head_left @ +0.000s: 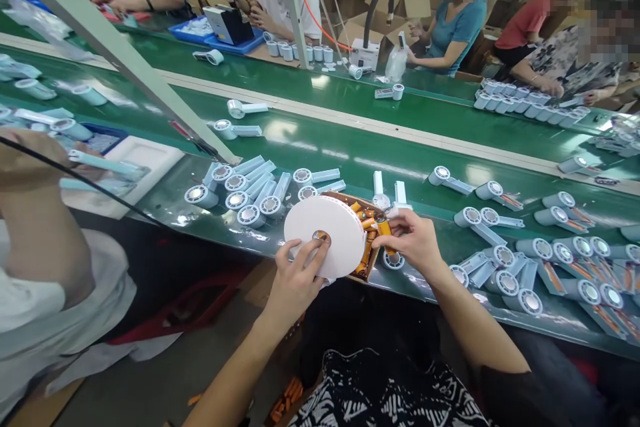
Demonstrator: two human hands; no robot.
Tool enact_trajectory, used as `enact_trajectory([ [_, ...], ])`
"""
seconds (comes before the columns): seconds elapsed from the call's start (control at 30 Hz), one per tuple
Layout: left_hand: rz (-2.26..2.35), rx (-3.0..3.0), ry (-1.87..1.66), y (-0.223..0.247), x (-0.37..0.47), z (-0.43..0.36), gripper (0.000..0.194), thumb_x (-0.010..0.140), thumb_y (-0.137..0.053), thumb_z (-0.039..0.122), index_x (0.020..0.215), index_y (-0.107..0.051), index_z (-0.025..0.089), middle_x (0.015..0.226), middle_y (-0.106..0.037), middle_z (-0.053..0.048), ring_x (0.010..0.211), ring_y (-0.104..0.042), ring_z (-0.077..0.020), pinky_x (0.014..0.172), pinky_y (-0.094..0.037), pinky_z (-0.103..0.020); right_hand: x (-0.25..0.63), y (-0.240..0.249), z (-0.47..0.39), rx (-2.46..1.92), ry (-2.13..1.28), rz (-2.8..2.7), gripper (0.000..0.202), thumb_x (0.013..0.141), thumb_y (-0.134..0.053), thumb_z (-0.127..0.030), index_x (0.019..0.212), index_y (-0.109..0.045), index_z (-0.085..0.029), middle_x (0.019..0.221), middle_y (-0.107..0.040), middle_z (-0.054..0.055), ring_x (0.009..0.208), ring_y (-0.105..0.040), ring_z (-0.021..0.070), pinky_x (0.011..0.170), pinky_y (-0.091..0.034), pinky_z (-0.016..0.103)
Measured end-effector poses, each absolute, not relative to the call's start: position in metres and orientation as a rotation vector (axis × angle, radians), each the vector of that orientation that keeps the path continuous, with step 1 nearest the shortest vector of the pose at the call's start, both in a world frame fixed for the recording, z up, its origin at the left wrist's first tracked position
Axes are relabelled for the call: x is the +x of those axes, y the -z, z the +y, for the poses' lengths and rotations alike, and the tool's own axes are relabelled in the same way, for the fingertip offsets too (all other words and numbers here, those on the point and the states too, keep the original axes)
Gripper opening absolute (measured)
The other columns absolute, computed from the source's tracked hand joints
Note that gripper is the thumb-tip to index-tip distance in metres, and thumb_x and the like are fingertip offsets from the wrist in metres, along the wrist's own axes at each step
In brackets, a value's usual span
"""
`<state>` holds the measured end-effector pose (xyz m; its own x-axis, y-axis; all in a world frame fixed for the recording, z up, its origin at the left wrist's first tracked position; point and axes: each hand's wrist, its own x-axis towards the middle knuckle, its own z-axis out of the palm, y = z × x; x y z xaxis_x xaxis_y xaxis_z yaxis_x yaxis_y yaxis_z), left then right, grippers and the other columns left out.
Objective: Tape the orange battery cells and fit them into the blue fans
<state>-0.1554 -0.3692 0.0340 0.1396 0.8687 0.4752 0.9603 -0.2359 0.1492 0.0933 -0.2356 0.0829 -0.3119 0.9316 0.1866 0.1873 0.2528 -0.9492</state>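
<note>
A large white roll (305, 223) with a round hole at its middle tilts over the near edge of the bench. My left hand (303, 267) lies on its face, fingers spread near the hole. Behind the roll stands a cardboard box (373, 269) full of orange cylinders (369, 221). My right hand (407, 237) is at the box's right side, thumb and fingers closed on an orange cylinder (383, 233). Pale blue handheld fan bodies (250, 215) lie left of the box, and one round fan head (393, 260) sits under my right hand.
A green conveyor (320, 133) runs across, with scattered fan parts. Many fan bodies (530, 300) crowd the right side. A slanted metal post (125, 53) crosses the left. A person's arm (45, 227) is beside a white tray (150, 153); several people sit across the belt.
</note>
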Motion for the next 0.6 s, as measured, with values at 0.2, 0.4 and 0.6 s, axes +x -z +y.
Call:
enact_trajectory([
  [0.2,-1.853,-2.205,0.676,-0.033,-0.144,-0.368,0.056,0.084,-0.067,0.013,0.139,-0.070,0.022,0.129,-0.073,-0.012,0.117,-0.052,-0.0339,0.105,-0.042,-0.046,0.089,-0.076,-0.257,-1.119,-0.824,-1.753,0.050,0.066,-0.093,-0.065,0.084,-0.070,-0.025,0.063,-0.065,-0.002,0.053,-0.054,0.0139,0.053,-0.053,0.028],
  [0.4,-1.925,-2.117,0.665,-0.037,-0.138,-0.365,0.060,0.088,-0.069,0.022,0.148,-0.064,0.024,0.131,-0.071,-0.013,0.112,-0.051,-0.0344,0.111,-0.038,-0.054,0.092,-0.072,-0.267,-1.097,-1.279,-1.562,0.051,0.072,-0.094,-0.049,0.113,-0.073,-0.026,0.101,-0.082,0.006,0.087,-0.079,0.0243,0.084,-0.068,0.039],
  [0.6,-1.916,-1.982,0.688,-0.037,-0.110,-0.351,0.063,0.092,-0.069,0.052,0.147,-0.062,0.023,0.118,-0.070,-0.016,0.111,-0.051,-0.0381,0.117,-0.017,-0.072,0.075,-0.056,-0.265,-0.976,-1.408,-0.917,0.062,0.065,-0.097,-0.033,0.117,-0.065,-0.026,0.110,-0.082,0.005,0.101,-0.078,0.0244,0.098,-0.065,0.043],
])
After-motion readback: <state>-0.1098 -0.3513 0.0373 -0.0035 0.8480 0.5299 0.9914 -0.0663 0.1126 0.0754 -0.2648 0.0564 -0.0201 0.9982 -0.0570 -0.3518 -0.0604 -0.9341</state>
